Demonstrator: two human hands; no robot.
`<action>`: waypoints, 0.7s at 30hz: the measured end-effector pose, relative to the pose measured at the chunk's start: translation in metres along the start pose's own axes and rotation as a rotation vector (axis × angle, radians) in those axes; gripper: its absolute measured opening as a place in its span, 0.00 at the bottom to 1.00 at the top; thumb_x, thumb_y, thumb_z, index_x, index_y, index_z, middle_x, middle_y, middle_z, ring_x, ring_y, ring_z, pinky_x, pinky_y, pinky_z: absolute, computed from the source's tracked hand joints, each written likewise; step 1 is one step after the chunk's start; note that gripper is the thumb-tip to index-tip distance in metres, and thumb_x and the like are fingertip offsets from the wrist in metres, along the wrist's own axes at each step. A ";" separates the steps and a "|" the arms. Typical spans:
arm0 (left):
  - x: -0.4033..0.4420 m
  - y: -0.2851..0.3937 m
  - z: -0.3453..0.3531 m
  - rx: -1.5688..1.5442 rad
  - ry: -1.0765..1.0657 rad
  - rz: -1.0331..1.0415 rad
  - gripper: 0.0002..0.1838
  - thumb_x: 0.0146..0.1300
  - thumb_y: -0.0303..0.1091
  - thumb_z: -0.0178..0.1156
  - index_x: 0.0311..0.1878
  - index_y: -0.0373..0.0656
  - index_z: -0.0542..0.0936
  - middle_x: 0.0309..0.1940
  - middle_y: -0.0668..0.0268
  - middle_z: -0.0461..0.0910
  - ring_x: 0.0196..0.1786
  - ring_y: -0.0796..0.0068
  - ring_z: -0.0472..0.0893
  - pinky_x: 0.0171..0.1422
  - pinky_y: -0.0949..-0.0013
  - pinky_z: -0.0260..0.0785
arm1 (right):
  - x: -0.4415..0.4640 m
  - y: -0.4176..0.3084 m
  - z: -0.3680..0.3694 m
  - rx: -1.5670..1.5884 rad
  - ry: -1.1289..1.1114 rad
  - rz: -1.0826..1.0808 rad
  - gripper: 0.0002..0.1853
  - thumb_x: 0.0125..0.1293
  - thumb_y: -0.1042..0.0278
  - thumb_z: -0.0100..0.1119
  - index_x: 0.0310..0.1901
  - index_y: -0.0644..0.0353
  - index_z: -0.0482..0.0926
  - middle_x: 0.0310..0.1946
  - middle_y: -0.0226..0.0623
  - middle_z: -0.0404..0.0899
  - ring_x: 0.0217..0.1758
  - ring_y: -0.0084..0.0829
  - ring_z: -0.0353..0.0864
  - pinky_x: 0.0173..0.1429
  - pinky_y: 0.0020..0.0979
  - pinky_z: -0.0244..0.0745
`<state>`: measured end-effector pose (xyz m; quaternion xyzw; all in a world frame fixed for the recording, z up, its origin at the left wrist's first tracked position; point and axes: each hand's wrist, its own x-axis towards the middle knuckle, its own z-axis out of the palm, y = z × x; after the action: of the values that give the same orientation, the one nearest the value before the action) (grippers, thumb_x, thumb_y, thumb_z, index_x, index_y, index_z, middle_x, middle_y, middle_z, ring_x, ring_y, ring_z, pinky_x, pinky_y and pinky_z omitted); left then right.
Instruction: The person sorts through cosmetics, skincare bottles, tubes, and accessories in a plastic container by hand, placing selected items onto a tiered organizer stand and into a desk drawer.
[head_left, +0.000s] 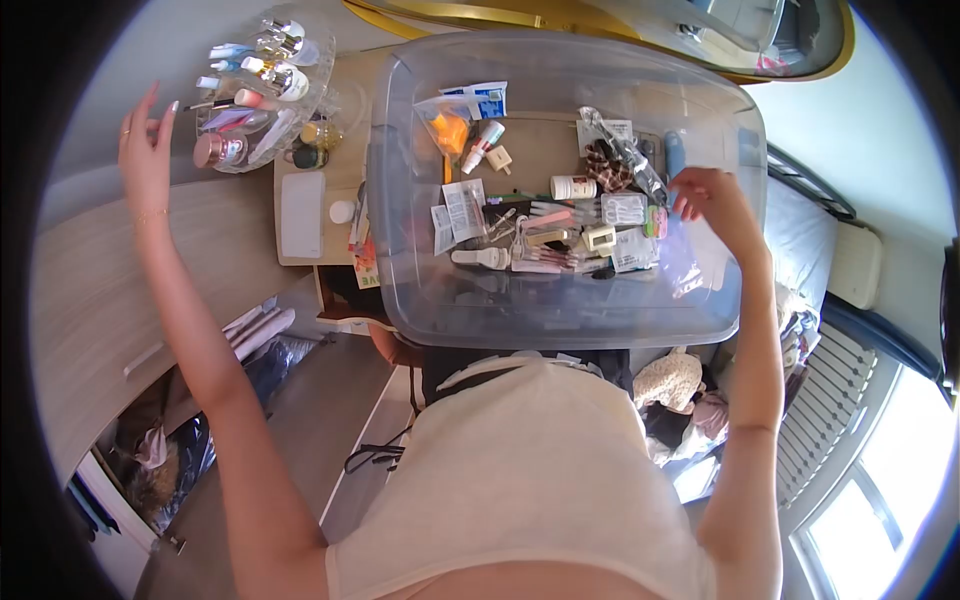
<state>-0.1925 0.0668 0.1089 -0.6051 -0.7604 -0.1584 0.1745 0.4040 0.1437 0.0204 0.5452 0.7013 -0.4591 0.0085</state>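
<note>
My left hand is raised at the far left with its fingers apart and nothing in it, beside a clear organizer of bottles and jars. Over the right part of a large clear plastic bin is my right hand, fingers bent downward; whether it touches anything is unclear. Near its fingertips lie a clear plastic-wrapped item and a thin translucent bag. Inside the bin are also a white bottle, an orange item, a white adapter, paper packets and several slim tools.
The bin rests on a wooden desk, with a white box and a small white jar to its left. A gold-framed mirror stands behind. Clothes are piled at the lower right.
</note>
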 end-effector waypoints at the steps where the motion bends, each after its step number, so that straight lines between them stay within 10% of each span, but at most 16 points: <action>1: -0.006 0.020 -0.007 -0.057 0.030 -0.020 0.20 0.61 0.35 0.58 0.57 0.49 0.73 0.46 0.63 0.76 0.35 0.73 0.75 0.41 0.71 0.69 | 0.003 0.009 0.008 -0.009 -0.157 0.020 0.07 0.61 0.77 0.48 0.36 0.67 0.78 0.24 0.37 0.79 0.27 0.23 0.78 0.31 0.22 0.72; 7: -0.063 0.122 -0.018 -0.457 0.011 -0.011 0.16 0.62 0.26 0.54 0.54 0.46 0.77 0.49 0.64 0.74 0.44 0.77 0.76 0.44 0.74 0.69 | 0.038 0.057 0.117 -0.154 -0.412 -0.417 0.09 0.59 0.66 0.54 0.37 0.61 0.79 0.37 0.47 0.78 0.44 0.45 0.76 0.51 0.40 0.70; 12: -0.114 0.179 -0.021 -0.560 -0.129 -0.009 0.13 0.60 0.22 0.53 0.48 0.40 0.78 0.43 0.63 0.77 0.41 0.76 0.76 0.42 0.75 0.69 | 0.036 0.030 0.177 -0.711 -0.511 -0.281 0.12 0.60 0.61 0.53 0.38 0.60 0.76 0.37 0.43 0.78 0.44 0.41 0.78 0.46 0.39 0.74; 21: -0.172 0.209 -0.030 -0.824 -0.335 -0.249 0.11 0.61 0.19 0.53 0.45 0.38 0.79 0.36 0.63 0.78 0.32 0.78 0.77 0.39 0.77 0.69 | 0.046 0.045 0.171 -0.589 -0.387 -0.392 0.20 0.57 0.73 0.51 0.52 0.60 0.63 0.32 0.48 0.77 0.38 0.46 0.79 0.42 0.41 0.74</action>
<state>0.0488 -0.0499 0.0627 -0.5456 -0.7185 -0.3673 -0.2261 0.3364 0.0657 -0.1308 0.2789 0.8791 -0.3254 0.2086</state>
